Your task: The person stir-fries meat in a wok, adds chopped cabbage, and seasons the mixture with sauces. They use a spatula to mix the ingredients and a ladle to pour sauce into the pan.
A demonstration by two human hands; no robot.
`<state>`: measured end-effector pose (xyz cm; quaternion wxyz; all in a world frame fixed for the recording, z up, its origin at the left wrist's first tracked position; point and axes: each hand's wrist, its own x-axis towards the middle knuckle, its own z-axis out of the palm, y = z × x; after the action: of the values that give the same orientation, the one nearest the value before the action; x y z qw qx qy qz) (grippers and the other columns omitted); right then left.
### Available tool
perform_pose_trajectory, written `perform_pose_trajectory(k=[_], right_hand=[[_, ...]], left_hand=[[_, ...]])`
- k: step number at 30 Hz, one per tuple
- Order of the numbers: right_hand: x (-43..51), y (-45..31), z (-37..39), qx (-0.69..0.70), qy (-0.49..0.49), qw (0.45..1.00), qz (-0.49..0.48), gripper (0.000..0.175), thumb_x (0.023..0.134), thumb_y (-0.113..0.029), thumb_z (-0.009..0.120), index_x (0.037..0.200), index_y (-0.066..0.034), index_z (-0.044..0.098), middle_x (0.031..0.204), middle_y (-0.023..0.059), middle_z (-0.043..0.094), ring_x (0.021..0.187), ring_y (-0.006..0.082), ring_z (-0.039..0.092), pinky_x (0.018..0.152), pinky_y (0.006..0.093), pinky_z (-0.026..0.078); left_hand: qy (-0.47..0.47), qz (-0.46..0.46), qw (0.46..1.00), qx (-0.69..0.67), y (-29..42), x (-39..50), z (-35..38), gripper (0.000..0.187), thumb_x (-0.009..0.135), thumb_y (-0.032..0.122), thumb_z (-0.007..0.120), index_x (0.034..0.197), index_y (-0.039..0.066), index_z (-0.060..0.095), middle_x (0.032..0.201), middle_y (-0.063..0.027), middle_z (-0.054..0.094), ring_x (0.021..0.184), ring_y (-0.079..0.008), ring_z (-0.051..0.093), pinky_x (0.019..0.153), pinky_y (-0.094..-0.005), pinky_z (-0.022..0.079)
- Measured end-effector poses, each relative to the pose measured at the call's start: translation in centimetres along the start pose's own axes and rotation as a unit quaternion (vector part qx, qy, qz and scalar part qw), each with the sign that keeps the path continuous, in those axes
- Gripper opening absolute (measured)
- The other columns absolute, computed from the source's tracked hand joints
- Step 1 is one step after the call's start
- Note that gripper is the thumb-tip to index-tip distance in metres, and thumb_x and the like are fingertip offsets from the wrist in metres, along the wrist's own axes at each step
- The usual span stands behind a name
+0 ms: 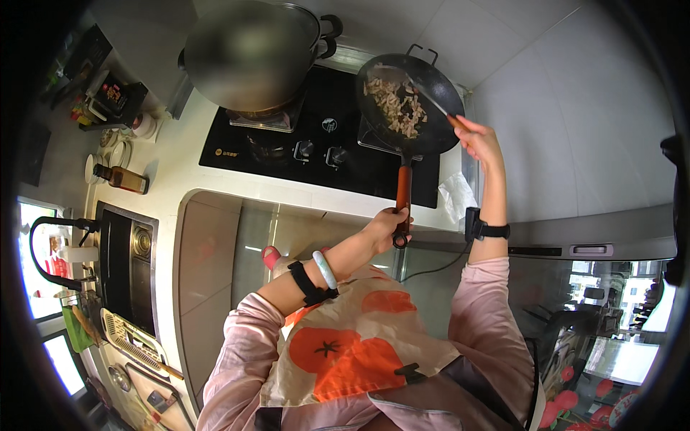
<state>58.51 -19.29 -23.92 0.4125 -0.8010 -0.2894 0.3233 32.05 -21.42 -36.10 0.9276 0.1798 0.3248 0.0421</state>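
Observation:
My left hand (pixel 387 226) grips the orange-brown handle (pixel 404 186) of a black wok (pixel 442 121), which sits over the right burner of a black glass gas hob (pixel 280 143). Inside the wok lie small browned pieces of food, perhaps sliced meat (pixel 396 105), spread over its left half. In my right hand (pixel 481 141) is the wooden handle of a metal spatula (pixel 428 96). Its shaft reaches down into the wok, and its blade, blurred, lies at the upper edge of the food.
A large lidded pot (pixel 253 59) with dark handles covers the left burner. A crumpled white paper (pixel 458 196) lies right of the hob. On the left counter stand a brown bottle (pixel 126 179) and a sink (pixel 128 258) with a black tap (pixel 40 237). A tiled wall (pixel 544 118) bounds the right.

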Motion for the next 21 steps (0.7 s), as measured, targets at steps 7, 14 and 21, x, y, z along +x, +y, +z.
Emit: perform_pose_trajectory(k=[7, 14, 21], right_hand=[[3.0, 2.7, 2.9, -0.223, 0.082, 0.963, -0.128, 0.043, 0.081, -0.014, 0.071, 0.123, -0.0153, 0.065, 0.078, 0.0028, 0.063, 0.063, 0.0113, 0.054, 0.06, 0.0262, 0.044], [-8.1, -0.8, -7.6, -0.349, 0.079, 0.93, -0.081, 0.042, 0.079, -0.013, 0.07, 0.12, -0.0208, 0.067, 0.091, 0.0079, 0.072, 0.076, 0.0162, 0.064, 0.072, 0.0296, 0.05], [-5.0, 0.4, -3.4, -0.367, 0.037, 0.928, -0.055, 0.039, 0.079, -0.017, 0.07, 0.118, -0.0166, 0.068, 0.084, 0.0068, 0.073, 0.071, 0.0151, 0.065, 0.067, 0.0287, 0.049]], left_hand=[[-0.005, -0.007, 1.0, 0.003, 0.0, 0.1, -0.2, 0.026, 0.099, 0.027, 0.053, 0.109, 0.003, 0.048, 0.093, -0.0064, 0.055, 0.077, -0.0192, 0.054, 0.052, -0.0321, 0.05], [-0.021, -0.01, 1.0, -0.007, 0.1, 0.1, -0.4, 0.022, 0.099, 0.022, 0.054, 0.112, 0.006, 0.05, 0.097, -0.0062, 0.057, 0.088, -0.0185, 0.058, 0.071, -0.0381, 0.054], [-0.028, -0.004, 1.0, -0.007, -0.1, 0.3, -0.6, 0.022, 0.099, 0.022, 0.054, 0.112, 0.005, 0.049, 0.096, -0.0065, 0.058, 0.089, -0.0186, 0.058, 0.071, -0.0377, 0.054]])
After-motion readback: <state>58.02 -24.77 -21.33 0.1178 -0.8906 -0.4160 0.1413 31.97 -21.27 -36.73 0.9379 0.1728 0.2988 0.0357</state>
